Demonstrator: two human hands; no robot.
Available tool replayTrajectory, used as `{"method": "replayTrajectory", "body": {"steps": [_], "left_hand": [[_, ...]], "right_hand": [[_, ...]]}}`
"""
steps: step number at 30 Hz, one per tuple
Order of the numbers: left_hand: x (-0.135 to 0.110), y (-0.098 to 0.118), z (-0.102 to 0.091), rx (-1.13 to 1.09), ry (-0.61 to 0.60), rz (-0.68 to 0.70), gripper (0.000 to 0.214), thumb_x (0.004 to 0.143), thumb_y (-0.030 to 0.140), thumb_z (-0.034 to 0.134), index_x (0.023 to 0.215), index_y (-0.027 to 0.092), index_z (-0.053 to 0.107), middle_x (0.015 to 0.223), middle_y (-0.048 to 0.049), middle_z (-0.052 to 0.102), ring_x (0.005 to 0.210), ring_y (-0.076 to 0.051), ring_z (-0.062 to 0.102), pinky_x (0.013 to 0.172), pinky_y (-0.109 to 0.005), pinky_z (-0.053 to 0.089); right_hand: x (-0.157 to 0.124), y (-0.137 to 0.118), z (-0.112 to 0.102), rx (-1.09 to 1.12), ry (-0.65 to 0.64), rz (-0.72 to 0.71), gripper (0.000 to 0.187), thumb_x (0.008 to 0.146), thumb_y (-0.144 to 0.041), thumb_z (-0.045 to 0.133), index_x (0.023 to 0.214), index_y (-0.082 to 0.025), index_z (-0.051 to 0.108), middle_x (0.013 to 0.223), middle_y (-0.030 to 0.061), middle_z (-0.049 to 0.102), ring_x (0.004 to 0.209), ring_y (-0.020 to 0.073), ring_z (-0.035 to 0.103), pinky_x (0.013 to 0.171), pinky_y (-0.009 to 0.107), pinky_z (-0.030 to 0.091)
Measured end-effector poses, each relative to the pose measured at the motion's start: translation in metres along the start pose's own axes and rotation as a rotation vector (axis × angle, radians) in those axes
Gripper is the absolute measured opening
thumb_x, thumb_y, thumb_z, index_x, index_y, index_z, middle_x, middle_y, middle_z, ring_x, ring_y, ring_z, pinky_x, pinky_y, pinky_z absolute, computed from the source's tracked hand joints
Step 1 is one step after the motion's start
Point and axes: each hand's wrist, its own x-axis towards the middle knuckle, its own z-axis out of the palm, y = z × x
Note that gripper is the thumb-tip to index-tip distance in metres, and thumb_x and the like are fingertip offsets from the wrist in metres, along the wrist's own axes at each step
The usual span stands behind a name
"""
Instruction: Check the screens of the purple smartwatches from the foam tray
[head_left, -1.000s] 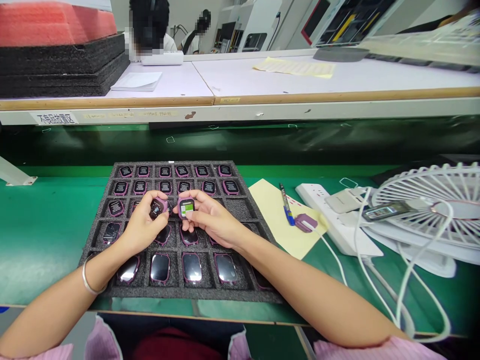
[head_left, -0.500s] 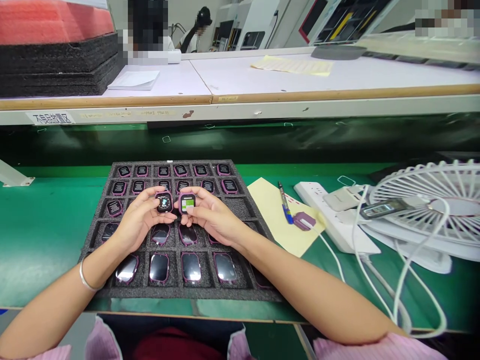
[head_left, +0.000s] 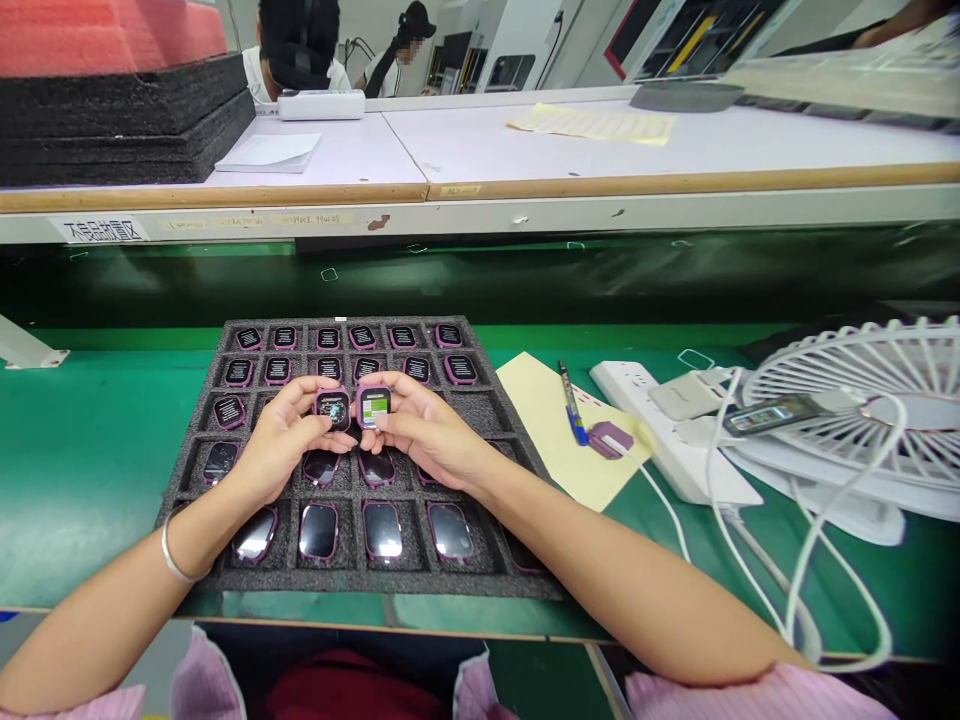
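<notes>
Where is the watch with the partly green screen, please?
In the head view, that watch is in the right hand, over the foam tray, just right of the other held watch.

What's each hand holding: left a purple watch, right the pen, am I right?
Not quite: the head view shows the right hand holding another purple watch, while the pen lies right of the tray. The left hand does hold a purple watch.

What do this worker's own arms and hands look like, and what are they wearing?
Both the left hand and right hand are human and gloveless. A slim, silvery bangle circles the left wrist; the right wrist shows none. Pink, finely striped sleeves leave the forearms bare.
</notes>
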Motion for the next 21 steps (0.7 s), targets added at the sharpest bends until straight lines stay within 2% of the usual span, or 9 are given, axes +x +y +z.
{"method": "replayTrajectory", "body": {"steps": [8,15,21], "left_hand": [[0.0000,0.0000,-0.0004,0.029,0.006,0.006,0.040,0.074,0.021,0.074,0.111,0.018,0.059,0.099,-0.0014,0.068,0.067,-0.017,0.076,0.068,-0.030,0.064],[0.0010,-0.0014,-0.0011,0.028,0.005,0.006,0.036,0.076,0.023,0.074,0.109,0.018,0.059,0.103,-0.0043,0.071,0.065,-0.016,0.074,0.067,-0.031,0.064],[0.0004,0.0009,-0.0004,-0.008,-0.010,0.004,0.041,0.070,0.017,0.072,0.109,0.018,0.059,0.097,-0.0016,0.070,0.066,-0.017,0.075,0.069,-0.030,0.064]], "right_hand": [[-0.0002,0.0003,0.0001,-0.005,0.005,-0.004,0.040,0.076,-0.011,0.075,0.112,-0.022,0.060,0.093,-0.0003,0.072,0.065,0.0121,0.070,0.060,0.025,0.058],[-0.0005,-0.0001,0.0000,-0.021,0.000,0.001,0.040,0.076,-0.011,0.075,0.112,-0.022,0.060,0.091,-0.0008,0.071,0.066,0.0122,0.070,0.061,0.025,0.058],[-0.0005,0.0005,0.0002,-0.017,-0.014,-0.020,0.045,0.073,-0.011,0.076,0.113,-0.022,0.059,0.095,-0.0006,0.071,0.067,0.0116,0.070,0.062,0.025,0.057]]}}
